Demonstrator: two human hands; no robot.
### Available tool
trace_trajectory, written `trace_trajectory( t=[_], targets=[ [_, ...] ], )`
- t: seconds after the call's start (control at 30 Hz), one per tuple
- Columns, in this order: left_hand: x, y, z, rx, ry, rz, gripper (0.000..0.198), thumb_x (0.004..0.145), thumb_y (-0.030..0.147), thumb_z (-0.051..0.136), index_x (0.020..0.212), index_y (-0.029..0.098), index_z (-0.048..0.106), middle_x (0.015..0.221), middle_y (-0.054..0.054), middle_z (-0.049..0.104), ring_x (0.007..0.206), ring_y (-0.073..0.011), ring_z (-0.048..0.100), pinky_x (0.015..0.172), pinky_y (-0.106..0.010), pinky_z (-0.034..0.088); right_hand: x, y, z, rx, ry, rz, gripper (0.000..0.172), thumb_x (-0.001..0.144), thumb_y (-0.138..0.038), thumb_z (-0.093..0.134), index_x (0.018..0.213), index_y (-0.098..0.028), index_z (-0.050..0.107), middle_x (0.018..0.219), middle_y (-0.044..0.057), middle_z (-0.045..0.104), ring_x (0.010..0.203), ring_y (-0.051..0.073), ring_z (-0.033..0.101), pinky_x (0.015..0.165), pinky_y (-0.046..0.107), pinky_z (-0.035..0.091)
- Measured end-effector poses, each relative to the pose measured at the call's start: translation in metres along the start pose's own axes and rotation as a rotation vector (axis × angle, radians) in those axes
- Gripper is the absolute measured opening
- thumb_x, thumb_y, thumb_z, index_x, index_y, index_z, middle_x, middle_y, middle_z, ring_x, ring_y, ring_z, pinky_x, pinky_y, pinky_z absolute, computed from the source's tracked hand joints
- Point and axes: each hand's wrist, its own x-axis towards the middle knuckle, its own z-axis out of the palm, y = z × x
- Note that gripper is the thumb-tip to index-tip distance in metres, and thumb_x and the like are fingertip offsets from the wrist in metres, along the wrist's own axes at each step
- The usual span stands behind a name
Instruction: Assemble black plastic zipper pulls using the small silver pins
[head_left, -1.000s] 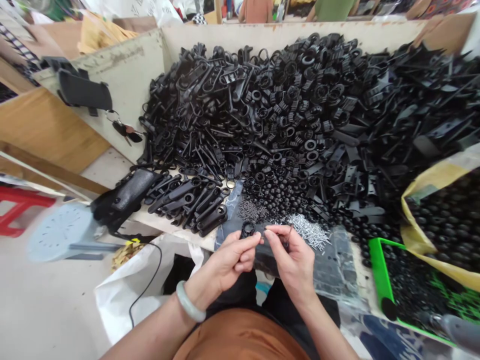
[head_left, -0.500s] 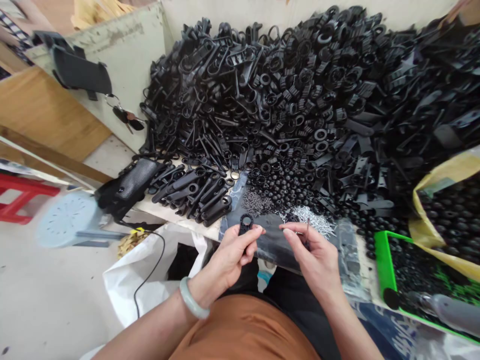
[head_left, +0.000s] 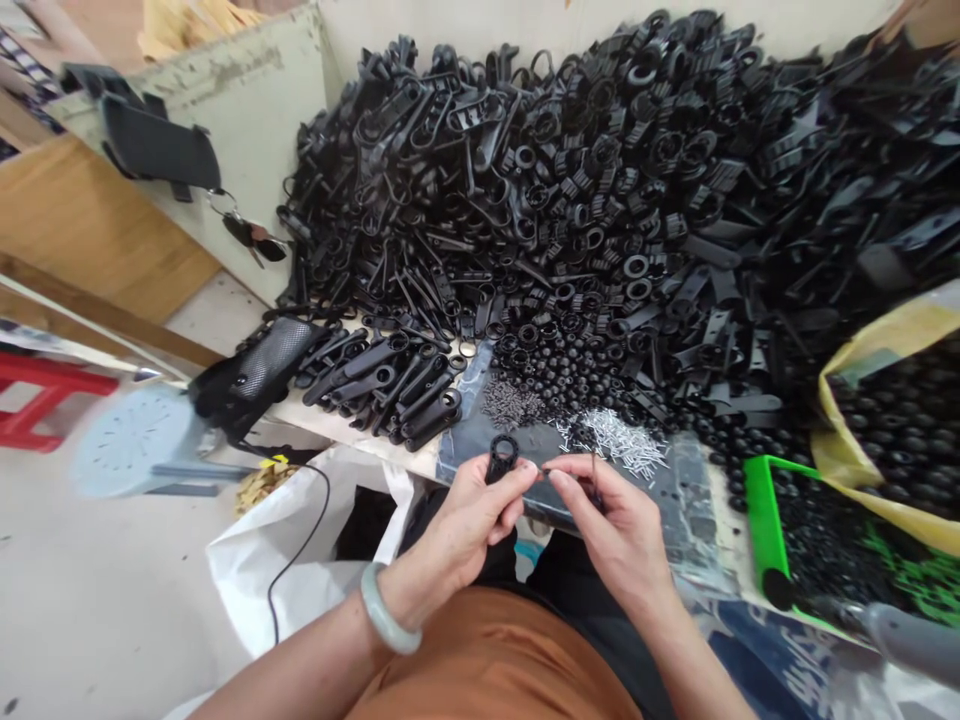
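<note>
Left hand (head_left: pixel 469 525) grips a black ring part (head_left: pixel 501 458) at 12 o'clock; right hand (head_left: pixel 619 530) pinches a thin pin (head_left: pixel 594 478) just beside it. Many silver pins (head_left: pixel 615 440) and a large black parts heap (head_left: pixel 525 200) lie ahead on the tabletop (head_left: pixel 337 425).

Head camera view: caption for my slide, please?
Left hand holds a black plastic ring, right hand a thin pin, near heaped black parts.

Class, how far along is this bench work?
Done: only a small batch of long black pieces lies neatly apart. In hand: the left hand holds a black ringed piece while the right hand pinches a thin pin. Left: a huge black heap and loose silver pins.
</note>
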Motion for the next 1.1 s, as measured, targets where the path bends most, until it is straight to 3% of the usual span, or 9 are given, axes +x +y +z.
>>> trace_trajectory(
  t=[0.53,0.87,1.1],
  targets=[
    [0.003,-0.01,-0.006,0.084,0.01,0.016,0.043,0.079,0.054,0.08,0.085,0.019,0.057,0.052,0.011,0.042,0.043,-0.0046,0.028,0.038,-0.017,0.015,-0.001,0.0,0.0,-0.035,-0.039,-0.017,0.014,0.096,-0.029,0.065,0.092,-0.023,0.076,0.085,0.003,0.076,0.071,0.017,0.068,0.061,0.025,0.052],
    [0.003,-0.006,-0.01,0.148,-0.093,0.031,0.038,0.081,0.052,0.078,0.085,0.017,0.063,0.047,0.009,0.044,0.04,-0.0047,0.029,0.037,-0.018,0.015,0.003,-0.001,-0.004,0.036,-0.101,-0.015,0.014,0.096,-0.03,0.067,0.088,-0.023,0.077,0.082,0.002,0.077,0.068,0.016,0.068,0.061,0.024,0.053],
    [0.002,-0.008,-0.005,0.061,-0.036,0.029,0.039,0.079,0.051,0.08,0.079,0.017,0.062,0.048,0.009,0.044,0.041,-0.0041,0.028,0.038,-0.018,0.015,0.002,0.001,-0.003,0.047,-0.068,-0.129,0.013,0.095,-0.025,0.069,0.096,-0.024,0.081,0.091,0.005,0.08,0.078,0.019,0.075,0.071,0.028,0.061]
  ],
)
